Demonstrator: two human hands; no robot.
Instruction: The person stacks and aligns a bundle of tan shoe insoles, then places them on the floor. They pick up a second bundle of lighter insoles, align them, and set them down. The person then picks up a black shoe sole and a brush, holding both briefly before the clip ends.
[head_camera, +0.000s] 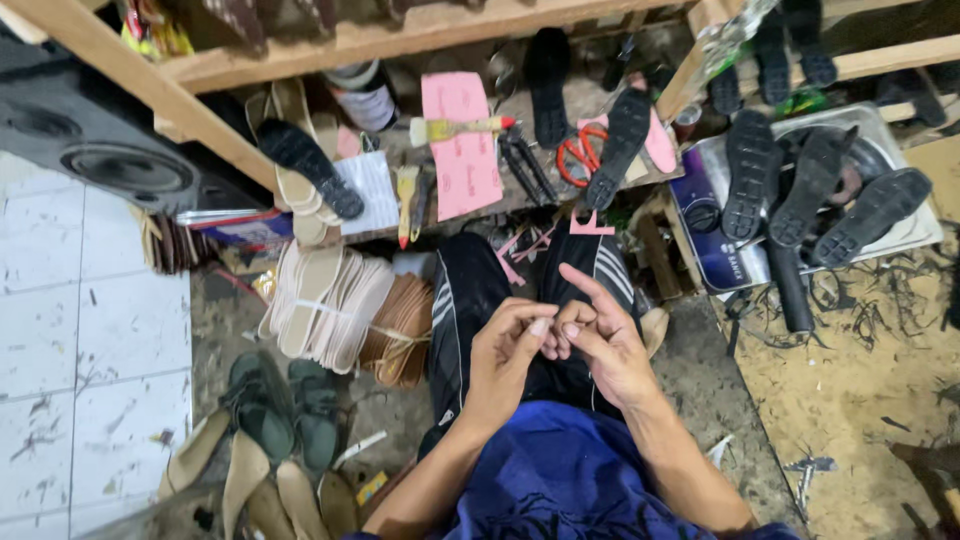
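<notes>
Left hand (505, 350) and right hand (600, 335) meet fingertip to fingertip above the lap, fingers curled, right index extended — whether anything is pinched between them cannot be told; too small or hidden. Beyond the knees: pink sheet (460, 145), brush (455, 128), scissors (578, 152), black soles (815, 180) on a tray (925, 232). Insoles (320, 300) stacked left — upper shelf cut off.

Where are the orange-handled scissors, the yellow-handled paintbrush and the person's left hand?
Orange-handled scissors (580, 152), head view, on the handle loops.
Yellow-handled paintbrush (462, 127), head view, mid-handle.
Left hand (505, 352), head view, back of the hand.
</notes>
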